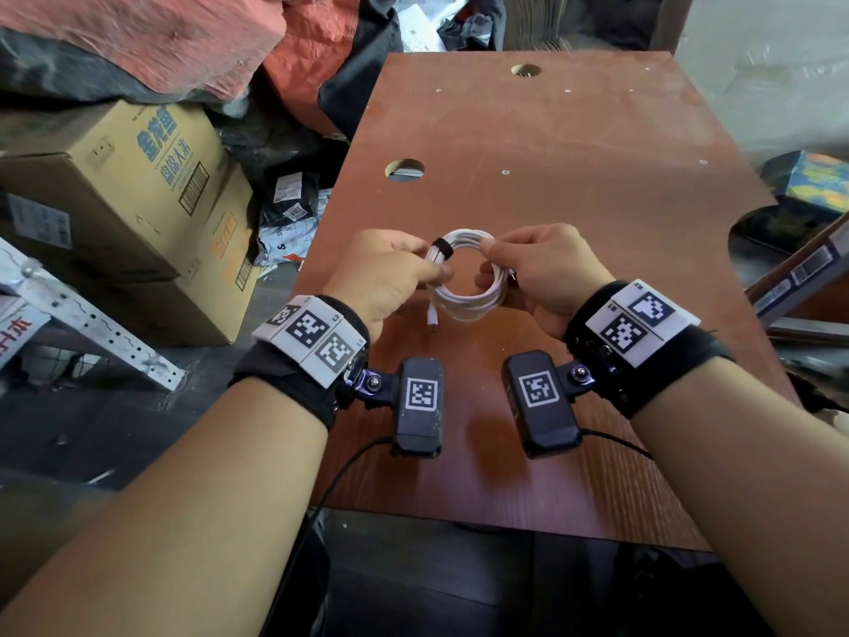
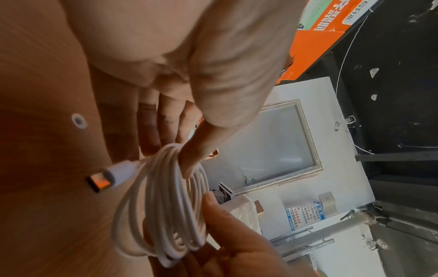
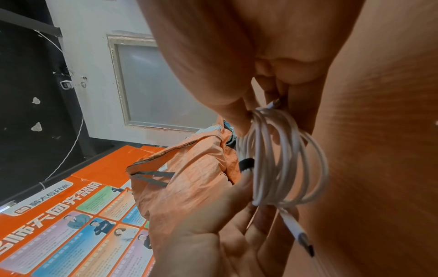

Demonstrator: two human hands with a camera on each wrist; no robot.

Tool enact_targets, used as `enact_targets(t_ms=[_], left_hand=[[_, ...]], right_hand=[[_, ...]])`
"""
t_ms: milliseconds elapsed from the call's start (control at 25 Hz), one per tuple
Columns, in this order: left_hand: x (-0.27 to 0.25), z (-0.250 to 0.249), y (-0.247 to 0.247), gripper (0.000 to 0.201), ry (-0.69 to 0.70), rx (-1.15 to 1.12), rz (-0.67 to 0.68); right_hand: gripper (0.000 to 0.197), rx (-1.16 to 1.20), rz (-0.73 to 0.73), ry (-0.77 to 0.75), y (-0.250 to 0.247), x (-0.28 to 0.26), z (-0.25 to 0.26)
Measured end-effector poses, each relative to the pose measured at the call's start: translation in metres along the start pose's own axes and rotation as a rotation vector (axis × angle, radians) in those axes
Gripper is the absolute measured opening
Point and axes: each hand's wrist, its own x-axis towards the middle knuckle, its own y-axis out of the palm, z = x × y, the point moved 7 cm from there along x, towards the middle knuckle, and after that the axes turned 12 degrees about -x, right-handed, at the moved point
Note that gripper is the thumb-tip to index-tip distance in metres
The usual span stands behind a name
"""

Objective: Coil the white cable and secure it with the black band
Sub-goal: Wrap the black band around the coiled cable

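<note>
I hold the white cable [image 1: 464, 296], wound into a round coil, just above the brown table [image 1: 551, 177]. A black band [image 1: 442, 248] wraps the strands at the coil's upper left. My left hand [image 1: 434, 262] pinches the coil right beside the band. On the opposite side my right hand [image 1: 487, 264] pinches the strands. One white connector [image 1: 432, 320] hangs below the coil. The left wrist view shows the coil [image 2: 166, 206] and the connector [image 2: 102, 180] under my thumb. From the right wrist the coil [image 3: 279, 159], band [image 3: 246, 164] and connector [image 3: 298, 234] are seen.
The table has two round holes [image 1: 404, 170] [image 1: 525, 70]. Stacked cardboard boxes [image 1: 138, 200] and bags crowd the floor on the left. More boxes [image 1: 799, 268] lean at the table's right edge.
</note>
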Motion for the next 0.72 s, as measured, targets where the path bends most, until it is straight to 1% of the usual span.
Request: enact_targets(t_ms=[80, 160, 200, 320, 400, 480, 600, 720], left_hand=[[0.002, 0.002, -0.003, 0.032, -0.001, 0.04, -0.032], [0.002, 0.004, -0.005, 0.035, 0.006, 0.062, -0.059], [0.001, 0.004, -0.006, 0.035, 0.006, 0.069, -0.069], [0.002, 0.004, -0.008, 0.034, 0.022, 0.105, -0.088], [0.002, 0.003, -0.008, 0.029, 0.037, 0.134, -0.086], [0.001, 0.003, -0.009, 0.024, 0.029, 0.146, -0.081], [0.001, 0.005, -0.013, 0.025, 0.002, 0.159, -0.09], [0.001, 0.003, -0.016, 0.019, 0.016, 0.227, -0.111]], right_hand=[[0.017, -0.141, -0.04, -0.053, -0.001, 0.003, -0.001], [0.022, -0.322, -0.067, -0.115, -0.004, 0.005, 0.0], [0.022, -0.361, -0.07, -0.126, -0.004, 0.006, -0.001], [0.021, -0.387, -0.075, -0.125, -0.005, 0.009, -0.005], [0.02, -0.406, -0.063, -0.132, -0.002, 0.009, -0.006], [0.02, -0.429, -0.057, -0.147, 0.002, 0.008, -0.005], [0.022, -0.47, -0.042, -0.158, 0.006, 0.007, -0.004], [0.024, -0.471, -0.028, -0.154, 0.009, 0.005, -0.004]])
